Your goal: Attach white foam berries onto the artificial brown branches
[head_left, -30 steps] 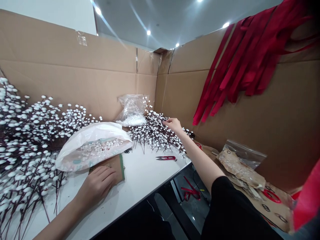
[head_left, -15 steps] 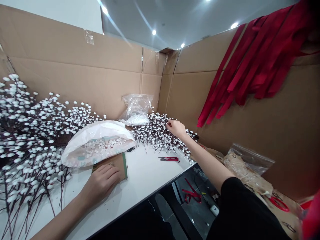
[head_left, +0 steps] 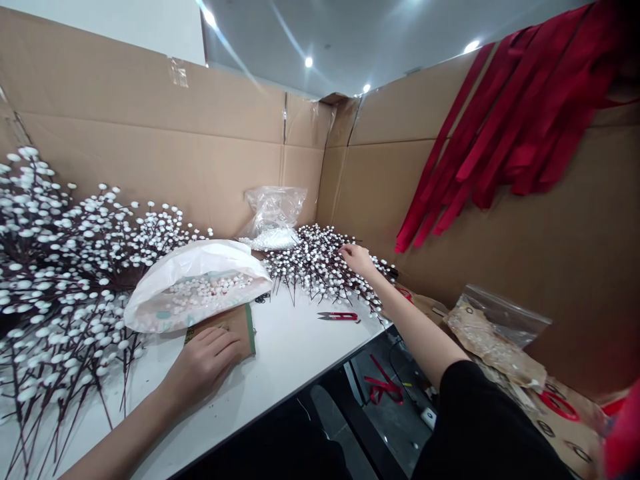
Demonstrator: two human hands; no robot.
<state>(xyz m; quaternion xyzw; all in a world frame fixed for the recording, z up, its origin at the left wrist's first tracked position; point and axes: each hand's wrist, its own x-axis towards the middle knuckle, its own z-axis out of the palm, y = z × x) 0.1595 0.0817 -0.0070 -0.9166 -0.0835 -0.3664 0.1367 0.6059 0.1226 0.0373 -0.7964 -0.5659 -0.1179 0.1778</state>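
Observation:
My left hand point(head_left: 213, 353) rests palm down on a piece of brown cardboard point(head_left: 247, 333) with green edges, its fingers lying over it. Just behind that hand sits an open white plastic bag point(head_left: 193, 257) with small white and pinkish berry beads point(head_left: 210, 290) inside. My right hand point(head_left: 357, 260) reaches to the heap of white berry stems point(head_left: 313, 260) at the back of the table. Its thumb and fingers are pinched together at a stem; the fingertips are partly hidden among the berries. Red-handled thread snips point(head_left: 339, 317) lie in front of the heap.
A large bunch of white berry stems point(head_left: 75, 267) fills the left side. A clear bag of white beads point(head_left: 275, 223) stands against the cardboard wall point(head_left: 225, 160). Red ribbons point(head_left: 500, 147) hang at right, above a zip bag point(head_left: 500, 327) and red scissors point(head_left: 559, 405).
My right hand has shifted slightly right and a little lower at the heap of stems. My left hand stays on the cardboard.

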